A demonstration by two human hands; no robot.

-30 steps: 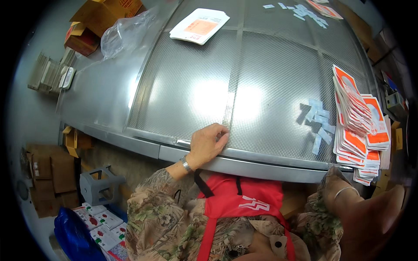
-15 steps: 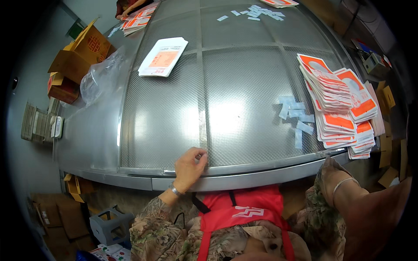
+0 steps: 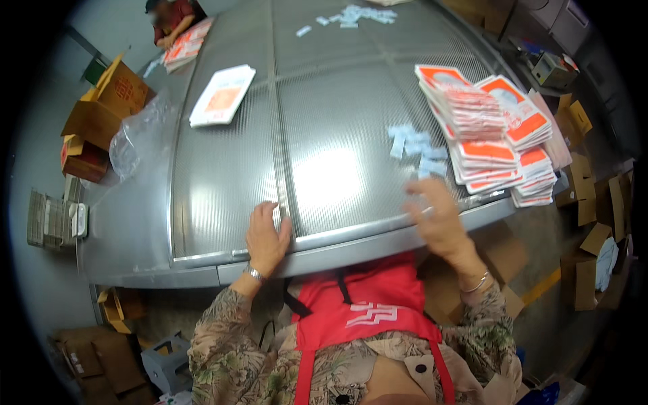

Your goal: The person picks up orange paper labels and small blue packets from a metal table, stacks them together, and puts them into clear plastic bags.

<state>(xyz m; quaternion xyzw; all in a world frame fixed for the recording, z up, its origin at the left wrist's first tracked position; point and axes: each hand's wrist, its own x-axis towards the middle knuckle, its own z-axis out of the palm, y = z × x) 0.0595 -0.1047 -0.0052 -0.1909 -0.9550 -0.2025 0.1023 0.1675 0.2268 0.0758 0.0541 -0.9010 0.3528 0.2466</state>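
Left hand (image 3: 267, 236) and right hand (image 3: 440, 219) (blurry) are empty, fingers half-spread, packets (image 3: 416, 148) near the right one, maybe for easy reach.

Pale grey wall (image 3: 40, 152) at left, grey stool (image 3: 169, 364) lower left; grey floor (image 3: 550, 331) at right, yellow stripe (image 3: 542, 287) on it

Head-worn fisheye view, facing down and forward, metal table (image 3: 223, 175) close.
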